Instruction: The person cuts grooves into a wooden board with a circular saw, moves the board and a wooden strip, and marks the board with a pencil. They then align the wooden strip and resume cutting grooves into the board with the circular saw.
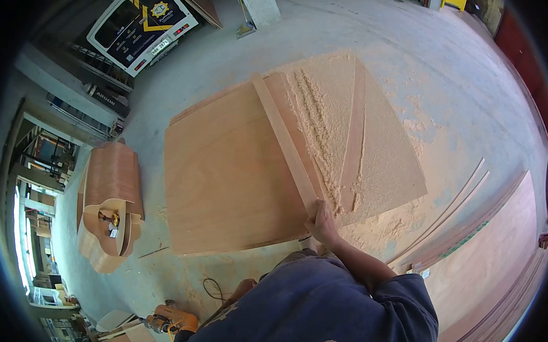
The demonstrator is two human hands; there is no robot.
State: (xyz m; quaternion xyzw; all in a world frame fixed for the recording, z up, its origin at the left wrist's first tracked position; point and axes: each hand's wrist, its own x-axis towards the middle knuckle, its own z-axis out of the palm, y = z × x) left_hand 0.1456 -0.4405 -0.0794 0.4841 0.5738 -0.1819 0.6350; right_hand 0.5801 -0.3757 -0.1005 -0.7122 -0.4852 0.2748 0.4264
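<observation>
My right hand (324, 226) closes round the near end of a long, straight wooden strip (285, 144). The strip lies across a large plywood sheet (226, 169), close to its right edge. What shows of my left hand (244, 287) sits low beside my torso, near a black cable (211, 283); its fingers cannot be made out. Below it to the left is an orange and dark object (175, 319) that looks like a power tool, partly cut off by my clothing. Sawdust (312, 109) lies in ridges along the right side of the strip, over another board (395, 169).
A curved wooden piece (112, 177) with small items in its hollow stands at left. Large panels (482, 262) and thin strips (444, 216) lie at right. A van (143, 28) is parked behind, near a broom (245, 26) and a pillar (260, 6).
</observation>
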